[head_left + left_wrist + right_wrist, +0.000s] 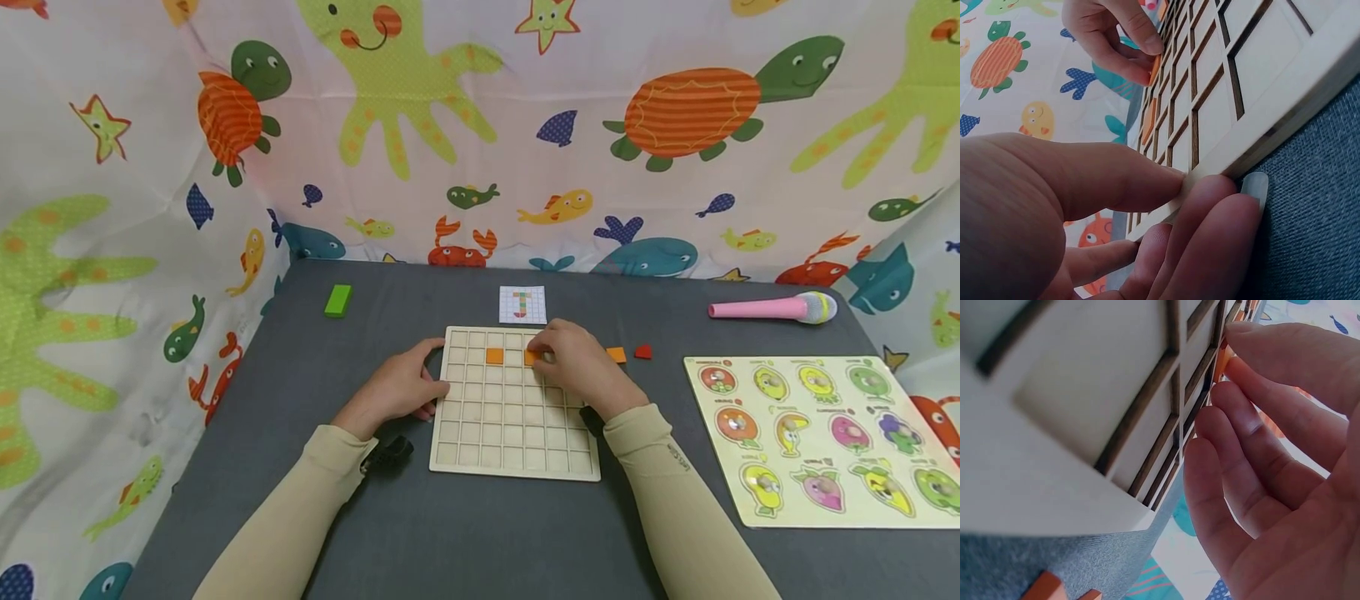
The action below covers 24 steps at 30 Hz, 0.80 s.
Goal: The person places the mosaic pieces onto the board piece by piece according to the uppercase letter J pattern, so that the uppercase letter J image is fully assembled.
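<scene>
Here at the fingertips it is: an orange square tile (pixel 530 358), pinched between thumb and finger of my right hand (pixel 573 360), right at the surface of the wooden grid board (pixel 513 456), just past twelve o'clock from its middle. Whether it sits flat in its cell, I cannot tell — my fingers cover part of it. Over at eleven o'clock on the board lies a second orange square (pixel 495 357), in the same row, with one bare cell between the two.

At nine o'clock my left hand (pixel 397 385) grips the board's edge, thumb on top, fingers against the side. Just beyond the board, at twelve, a small card (pixel 522 305) shows a coloured J on a grid. Out at two o'clock, past my right hand, lie an orange piece (pixel 616 355) and a red piece (pixel 643 352) — near each other on the grey desk (pixel 480 542). The green block (pixel 338 301) rests at ten, well apart. Between two and three lies a pink microphone (pixel 772 308), and at three, the fruit puzzle board (pixel 720 492).
</scene>
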Each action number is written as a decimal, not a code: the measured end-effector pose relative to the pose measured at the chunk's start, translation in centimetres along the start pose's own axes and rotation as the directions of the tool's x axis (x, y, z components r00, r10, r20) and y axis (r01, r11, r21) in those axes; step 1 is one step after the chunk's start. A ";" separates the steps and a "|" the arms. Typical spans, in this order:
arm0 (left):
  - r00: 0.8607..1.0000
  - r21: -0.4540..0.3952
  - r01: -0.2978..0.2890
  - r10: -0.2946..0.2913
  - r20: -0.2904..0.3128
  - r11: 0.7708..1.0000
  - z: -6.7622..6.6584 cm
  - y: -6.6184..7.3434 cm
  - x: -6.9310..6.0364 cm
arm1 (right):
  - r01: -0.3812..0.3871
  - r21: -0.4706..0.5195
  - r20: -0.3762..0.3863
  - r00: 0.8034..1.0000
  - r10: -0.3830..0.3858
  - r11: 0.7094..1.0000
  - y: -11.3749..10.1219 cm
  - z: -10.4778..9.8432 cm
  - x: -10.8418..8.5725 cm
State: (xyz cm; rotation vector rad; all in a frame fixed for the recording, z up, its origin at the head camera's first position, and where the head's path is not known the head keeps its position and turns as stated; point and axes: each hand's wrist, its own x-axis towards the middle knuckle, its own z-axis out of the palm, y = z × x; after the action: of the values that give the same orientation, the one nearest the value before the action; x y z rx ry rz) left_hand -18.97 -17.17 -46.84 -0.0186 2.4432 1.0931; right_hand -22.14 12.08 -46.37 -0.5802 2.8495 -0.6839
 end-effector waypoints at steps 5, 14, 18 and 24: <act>1.000 0.009 0.007 -0.007 -0.002 1.000 0.1 0.1 0.0 | 0.000 0.004 0.003 1.000 0.000 1.000 -0.1 0.0 -0.1; 1.000 0.039 -0.015 0.014 0.010 0.999 0.4 0.2 0.6 | -0.063 0.036 -0.043 0.997 0.064 0.997 1.4 -2.0 -2.0; 1.000 0.054 -0.007 0.006 0.021 0.999 0.2 -0.2 0.7 | -0.096 0.029 -0.061 0.993 0.098 0.995 2.8 -2.6 -4.1; 0.999 0.037 -0.009 0.007 0.050 0.999 -0.2 -0.5 0.6 | -0.140 0.019 -0.080 0.987 0.141 0.990 5.2 -3.4 -8.3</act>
State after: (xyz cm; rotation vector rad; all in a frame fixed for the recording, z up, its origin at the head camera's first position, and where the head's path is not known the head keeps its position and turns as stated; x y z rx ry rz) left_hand -19.51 -17.55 -47.31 0.0304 2.4209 1.0387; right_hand -17.06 21.07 -45.27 -0.3533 2.9229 -0.7165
